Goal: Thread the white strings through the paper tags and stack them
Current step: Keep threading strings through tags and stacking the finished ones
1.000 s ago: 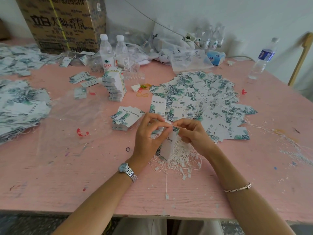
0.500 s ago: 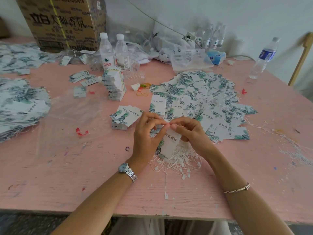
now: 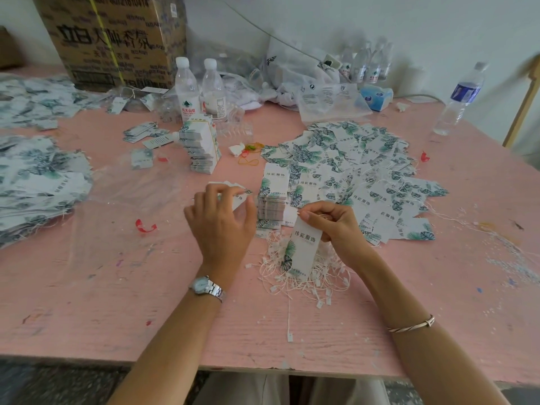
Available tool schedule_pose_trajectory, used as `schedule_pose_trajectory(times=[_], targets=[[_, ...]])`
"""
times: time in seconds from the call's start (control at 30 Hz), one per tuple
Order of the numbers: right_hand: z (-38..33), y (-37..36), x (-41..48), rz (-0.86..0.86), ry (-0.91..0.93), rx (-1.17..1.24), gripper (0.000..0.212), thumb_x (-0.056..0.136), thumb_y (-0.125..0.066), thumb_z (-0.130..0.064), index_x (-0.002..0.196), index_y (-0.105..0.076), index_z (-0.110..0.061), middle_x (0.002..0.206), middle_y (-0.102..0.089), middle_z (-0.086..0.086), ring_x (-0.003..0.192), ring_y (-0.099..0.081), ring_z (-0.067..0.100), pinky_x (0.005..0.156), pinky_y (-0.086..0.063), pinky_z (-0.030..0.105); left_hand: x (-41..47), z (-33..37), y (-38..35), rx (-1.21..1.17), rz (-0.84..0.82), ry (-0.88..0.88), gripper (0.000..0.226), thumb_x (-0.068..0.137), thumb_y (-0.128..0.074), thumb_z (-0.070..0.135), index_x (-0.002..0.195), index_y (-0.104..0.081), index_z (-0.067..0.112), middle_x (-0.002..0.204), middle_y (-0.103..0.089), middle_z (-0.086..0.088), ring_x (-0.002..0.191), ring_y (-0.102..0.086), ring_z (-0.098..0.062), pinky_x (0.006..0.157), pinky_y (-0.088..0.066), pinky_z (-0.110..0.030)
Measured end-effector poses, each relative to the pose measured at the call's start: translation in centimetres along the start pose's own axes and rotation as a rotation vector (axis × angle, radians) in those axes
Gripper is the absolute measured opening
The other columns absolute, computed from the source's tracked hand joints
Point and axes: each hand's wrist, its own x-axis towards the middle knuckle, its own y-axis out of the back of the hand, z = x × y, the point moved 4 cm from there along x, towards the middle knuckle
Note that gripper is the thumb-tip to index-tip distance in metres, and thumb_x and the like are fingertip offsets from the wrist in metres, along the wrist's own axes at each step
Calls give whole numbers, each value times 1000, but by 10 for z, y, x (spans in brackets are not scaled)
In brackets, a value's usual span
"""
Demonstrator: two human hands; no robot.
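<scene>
The right hand [image 3: 333, 226] pinches a tag [image 3: 304, 247] by its top edge, and the tag hangs upright over the strings [image 3: 306, 279] heaped on the pink table [image 3: 117, 302]. The left hand [image 3: 222, 226] is at a fanned stack [image 3: 238, 200] just left of a taller stack [image 3: 271, 204] — fingers curled, seemingly pinching its top card. Strung tags [image 3: 365, 165] lie spread behind.

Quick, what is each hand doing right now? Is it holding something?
Left hand: closed, gripping a loose tag on the small pile.
Right hand: closed, pinching the top of a hanging tag.
</scene>
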Motion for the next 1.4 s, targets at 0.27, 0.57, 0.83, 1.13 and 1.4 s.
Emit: schedule_pose_trajectory(times=[0.27,0.57,0.83,1.13,1.4], targets=[[0,2,0,36,-19,22,5,81,-75,-23,79,-79,-21,60,-49,9,54,-32,20,44,-28,17,-3,-25,-14,248,-343,138,52,84,-73,55,123,-71,22,128,-57,-4,110,-46,-30,82,-30,-41],[-5,3,-1,44,-26,51,5,81,-75,-22,78,-78,-19,62,-45,13,53,-28,18,44,-27,16,3,-24,-3,163,-181,158,16,85,-79,22,100,-80,22,115,-66,1,98,-52,-29,75,-29,-38],[-5,1,-2,18,-32,40,7,84,-73,-21,79,-77,-19,56,-55,0,51,-37,13,44,-28,16,6,-21,8,77,83,75,7,83,-81,19,90,-80,19,97,-70,3,81,-53,-27,71,-27,-34],[-8,-2,-4,26,-39,70,10,85,-71,-28,78,-75,-22,66,-59,5,53,-40,13,44,-28,16,-11,25,16,-191,268,-405,22,81,-86,26,67,-71,20,84,-71,8,74,-52,-17,72,-32,-37],[-4,1,-1,31,-49,179,18,88,-64,-23,78,-78,-26,57,-59,-8,41,-38,2,40,-27,14,-18,39,13,-261,212,-519,19,86,-81,27,70,-73,21,86,-73,12,79,-55,-14,75,-31,-36]])
